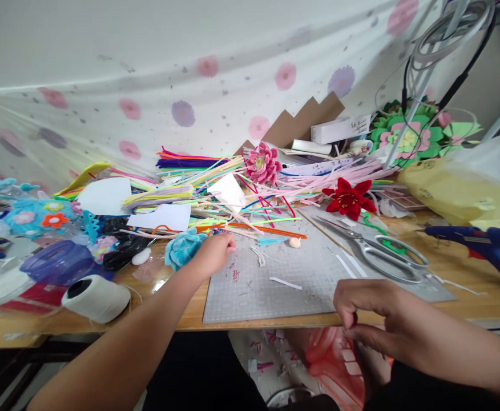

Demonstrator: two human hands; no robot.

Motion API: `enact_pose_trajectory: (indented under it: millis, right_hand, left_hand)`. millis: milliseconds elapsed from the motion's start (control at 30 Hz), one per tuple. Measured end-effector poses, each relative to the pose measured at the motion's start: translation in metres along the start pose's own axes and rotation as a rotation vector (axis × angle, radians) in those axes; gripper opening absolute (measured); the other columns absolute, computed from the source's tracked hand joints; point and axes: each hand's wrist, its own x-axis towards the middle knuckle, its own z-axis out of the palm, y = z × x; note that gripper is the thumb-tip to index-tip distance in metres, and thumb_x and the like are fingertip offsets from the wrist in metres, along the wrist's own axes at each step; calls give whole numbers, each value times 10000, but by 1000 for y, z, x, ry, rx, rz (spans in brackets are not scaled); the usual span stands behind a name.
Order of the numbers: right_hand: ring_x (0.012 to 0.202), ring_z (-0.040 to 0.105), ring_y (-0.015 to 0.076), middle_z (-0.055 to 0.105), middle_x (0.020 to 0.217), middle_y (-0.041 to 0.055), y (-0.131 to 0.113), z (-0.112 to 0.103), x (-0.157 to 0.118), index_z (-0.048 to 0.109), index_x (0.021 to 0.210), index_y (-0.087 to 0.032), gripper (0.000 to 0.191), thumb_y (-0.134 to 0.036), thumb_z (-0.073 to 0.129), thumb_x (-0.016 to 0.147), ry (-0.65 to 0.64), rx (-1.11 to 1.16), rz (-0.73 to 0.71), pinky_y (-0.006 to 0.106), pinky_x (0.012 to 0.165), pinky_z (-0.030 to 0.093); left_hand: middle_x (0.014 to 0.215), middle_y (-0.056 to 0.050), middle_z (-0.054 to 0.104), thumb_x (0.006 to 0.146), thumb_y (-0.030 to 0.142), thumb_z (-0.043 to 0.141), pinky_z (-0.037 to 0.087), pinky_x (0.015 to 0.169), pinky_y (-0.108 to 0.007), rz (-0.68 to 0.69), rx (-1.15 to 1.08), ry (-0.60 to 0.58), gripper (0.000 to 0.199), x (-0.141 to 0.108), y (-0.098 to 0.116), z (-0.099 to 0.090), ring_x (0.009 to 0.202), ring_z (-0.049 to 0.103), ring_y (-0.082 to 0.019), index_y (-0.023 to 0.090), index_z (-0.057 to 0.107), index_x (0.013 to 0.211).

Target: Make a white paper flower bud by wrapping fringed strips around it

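- Head view: left hand [216, 254] curled shut, on what I can't tell; blue flower [183, 249] at its nine o'clock.
- Right hand [374, 309] pinched, contents unclear; scissors [366, 248] at its twelve.

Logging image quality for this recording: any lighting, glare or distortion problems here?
All in the head view: wide-angle stretching toward the edges, as around the glue gun; a small bright glint right of the thread spool; top right corner dark; lower left dim beneath the table.
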Motion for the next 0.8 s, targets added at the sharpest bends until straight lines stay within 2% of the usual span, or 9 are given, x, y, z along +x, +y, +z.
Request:
enact_pose_trajectory:
  millis: [100,200,267,333,433,533,633,667,800]
  right_hand:
    - [799,596,162,634,868,22,-3,1,3,555,844,-221,101,-164,480,880,-41,15,-17,243,670,456]
    - [764,592,152,631,832,24,-5,1,7,567,835,-214,188,-205,410,938,-58,35,-53,244,675,453]
    - [786,601,161,642,854,35,-6,2,9,595,862,-215,208,-207,404,945,-41,49,-83,251,690,455]
    - [813,611,171,651,887,46,-5,2,9,614,886,-217,191,-188,430,930,-21,54,-105,254,698,459]
    - [805,613,161,651,878,36,-4,1,9,604,861,-215,188,-132,442,904,-20,46,-110,242,692,458]
    - [785,608,141,646,844,18,-6,0,10,586,862,-207,210,-73,425,878,-19,32,-102,226,693,457]
    - [755,610,133,658,810,14,-12,2,12,600,863,-195,224,-59,422,865,-50,22,-111,216,676,454]
    - [742,609,130,662,795,11,-14,3,13,608,855,-194,226,-63,424,867,-68,19,-113,214,669,449]
    - [760,609,137,673,813,20,-19,9,14,621,900,-198,225,-110,414,902,-102,19,-139,232,693,439]
  left_hand:
    - [1205,-99,583,893,310,558,523,826,-435,-44,-5,66,336,8,-1,-1,999,606,-225,168,551,1197]
    - [1185,-99,594,893,304,559,522,825,-432,-54,-28,122,318,14,0,-1,987,611,-223,165,564,1178]
    - [1093,-95,643,883,210,546,504,848,-417,-41,-54,174,217,15,2,-2,965,620,-229,170,618,1084]
    - [997,-86,679,843,96,500,478,867,-398,-9,-92,245,220,10,5,-2,951,624,-239,186,650,977]
    - [929,-55,680,777,26,425,467,839,-361,85,-172,347,276,-9,17,-1,921,617,-221,199,628,847]
    - [732,-15,628,735,10,405,469,707,-292,211,-269,370,243,-42,40,5,745,603,-170,200,547,686]
    - [671,-3,586,744,6,390,448,631,-251,312,-364,366,237,-76,69,15,668,572,-141,196,506,664]
    - [669,-8,580,743,-2,390,439,618,-251,379,-459,367,237,-85,77,19,655,560,-140,191,511,678]
    - [639,-12,558,732,-29,374,404,562,-236,475,-645,305,262,-111,97,29,604,527,-129,181,522,680]
